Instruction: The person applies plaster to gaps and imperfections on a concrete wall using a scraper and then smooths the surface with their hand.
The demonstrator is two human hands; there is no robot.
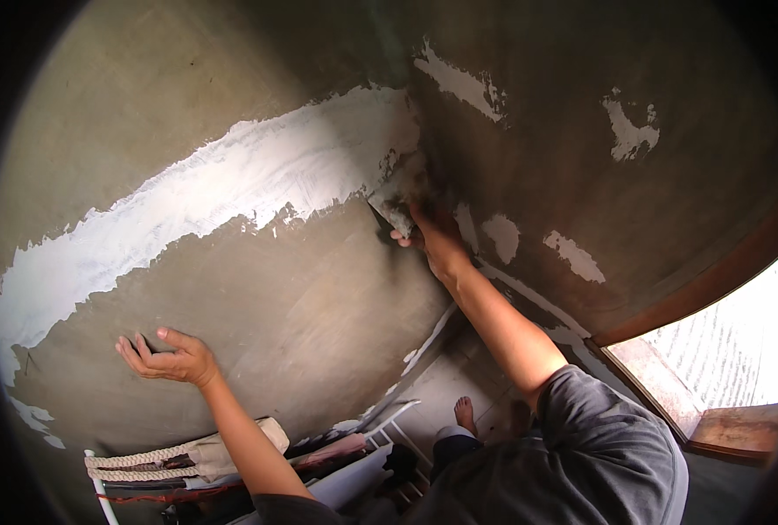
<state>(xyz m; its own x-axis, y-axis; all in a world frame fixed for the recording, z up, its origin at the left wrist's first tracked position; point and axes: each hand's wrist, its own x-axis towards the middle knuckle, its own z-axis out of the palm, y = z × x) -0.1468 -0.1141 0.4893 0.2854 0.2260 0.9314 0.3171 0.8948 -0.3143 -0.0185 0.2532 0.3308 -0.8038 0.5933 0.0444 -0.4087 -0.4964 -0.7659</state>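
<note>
A broad band of white putty with ragged edges runs across the grey-brown wall, from lower left up to the corner. At its right end my right hand grips a putty knife, a flat blade smeared with white. The blade lies against the wall close to the corner; its handle is hidden by my fingers. My left hand is raised below the band with its fingers apart, nothing in it. Whether it touches the wall, I cannot tell.
Smaller white patches dot the darker wall on the right. A bright opening with a wooden frame is at lower right. Below my left arm stands a white metal rack with a rope-handled bag and cloths. My bare foot is on the tiled floor.
</note>
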